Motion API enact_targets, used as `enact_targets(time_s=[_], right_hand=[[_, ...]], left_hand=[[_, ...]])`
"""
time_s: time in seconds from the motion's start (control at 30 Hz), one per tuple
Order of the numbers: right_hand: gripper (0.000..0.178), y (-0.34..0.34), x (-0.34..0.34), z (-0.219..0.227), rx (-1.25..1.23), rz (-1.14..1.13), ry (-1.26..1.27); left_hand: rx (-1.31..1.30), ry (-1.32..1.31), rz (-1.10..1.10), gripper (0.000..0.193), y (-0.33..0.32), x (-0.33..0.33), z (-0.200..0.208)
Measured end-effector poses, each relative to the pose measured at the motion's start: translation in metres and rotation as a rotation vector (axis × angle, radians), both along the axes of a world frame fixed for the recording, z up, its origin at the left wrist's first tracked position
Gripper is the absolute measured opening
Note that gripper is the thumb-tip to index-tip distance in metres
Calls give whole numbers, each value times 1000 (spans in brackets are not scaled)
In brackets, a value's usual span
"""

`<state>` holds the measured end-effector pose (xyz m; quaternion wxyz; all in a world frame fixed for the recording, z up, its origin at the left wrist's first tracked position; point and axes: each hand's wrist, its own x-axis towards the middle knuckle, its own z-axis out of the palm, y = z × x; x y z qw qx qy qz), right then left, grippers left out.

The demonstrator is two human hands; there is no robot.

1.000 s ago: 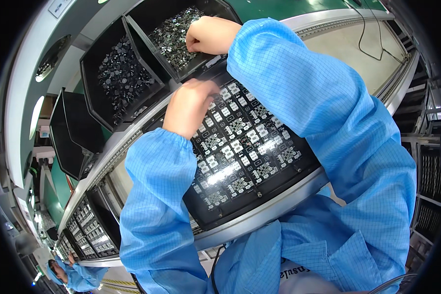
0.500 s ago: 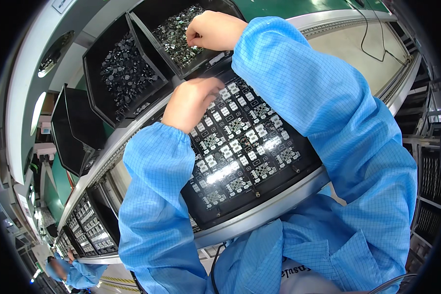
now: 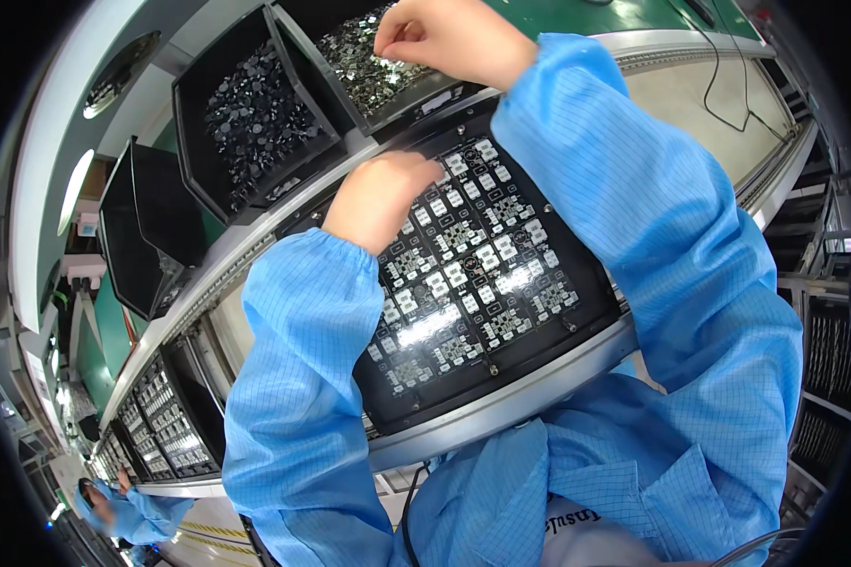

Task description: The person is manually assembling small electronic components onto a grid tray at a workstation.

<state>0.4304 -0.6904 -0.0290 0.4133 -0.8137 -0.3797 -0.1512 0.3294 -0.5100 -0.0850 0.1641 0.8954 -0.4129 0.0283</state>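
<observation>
A black fixture tray [image 3: 529, 354] in front of me carries a panel of circuit boards [image 3: 477, 269] with several white rectangular parts and fine circuitry. My left hand [image 3: 383, 197] is over the panel's far left part, fingers bent together with their tips at the boards; whatever they hold is hidden. Above the near side of a black bin of small shiny metallic pieces [image 3: 373, 61], my right hand [image 3: 459, 40] is closed in a pinch. Anything between its fingertips is too small to make out.
Left of the metallic pieces stands a black bin of small dark round parts [image 3: 260, 113]. Another black bin [image 3: 151, 227] is farther left. More loaded trays [image 3: 165, 420] line the rail, where another person [image 3: 128, 510] sits. A cable [image 3: 714, 85] lies at the right.
The view has shifted slightly, so the bins appear farther right. My right hand has risen a little from the metallic pieces. My left hand stays over the same part of the panel.
</observation>
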Motion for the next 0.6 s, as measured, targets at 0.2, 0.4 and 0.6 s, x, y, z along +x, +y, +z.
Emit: enact_targets(time_s=[0.2, 0.4, 0.6], right_hand=[[11, -25, -51, 17, 175, 87, 309], [10, -33, -111, -25, -17, 435, 291], [18, -35, -146, -55, -186, 388, 736]], left_hand=[[-120, -213, 305, 26, -12, -24, 31], [-325, -344, 695, 20, 66, 23, 58], [234, 117, 576, 23, 84, 48, 41]])
